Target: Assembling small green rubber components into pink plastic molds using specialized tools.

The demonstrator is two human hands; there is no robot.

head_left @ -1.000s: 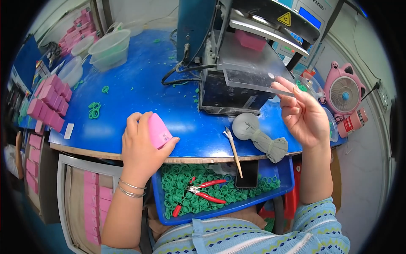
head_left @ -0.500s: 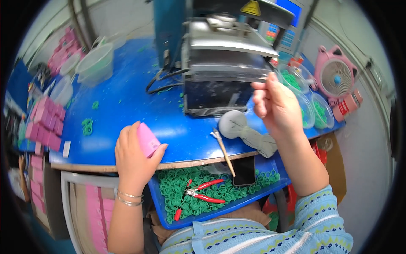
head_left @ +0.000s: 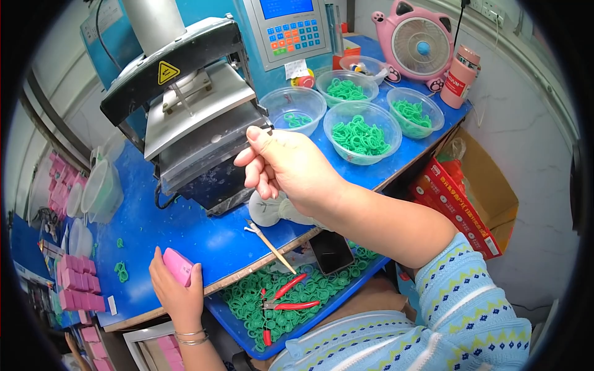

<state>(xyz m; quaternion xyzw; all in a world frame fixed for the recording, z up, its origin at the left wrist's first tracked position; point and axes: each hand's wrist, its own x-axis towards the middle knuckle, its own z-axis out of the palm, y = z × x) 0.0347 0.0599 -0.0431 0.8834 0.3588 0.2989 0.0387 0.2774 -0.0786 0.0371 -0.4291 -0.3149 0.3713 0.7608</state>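
My left hand lies at the front edge of the blue table, its fingers wrapped round a small pink block. In front of the press machine my right hand is raised. Its thumb and forefinger are pressed together near the right corner of the lower plate, the other fingers curled; whatever they hold, if anything, is too small to make out. Below that wrist are a pale rounded thing, partly covered by my arm, and a wooden-handled tool.
A blue tray of green rings holds red-handled pliers and a phone. Tubs of green rings stand right of the press, beside a pink fan and pink bottle. Pink blocks are stacked left.
The view has swung to the right, bringing the control panel, tubs and red box more fully into sight. My left hand still grips the pink block; my right hand stays raised by the press.
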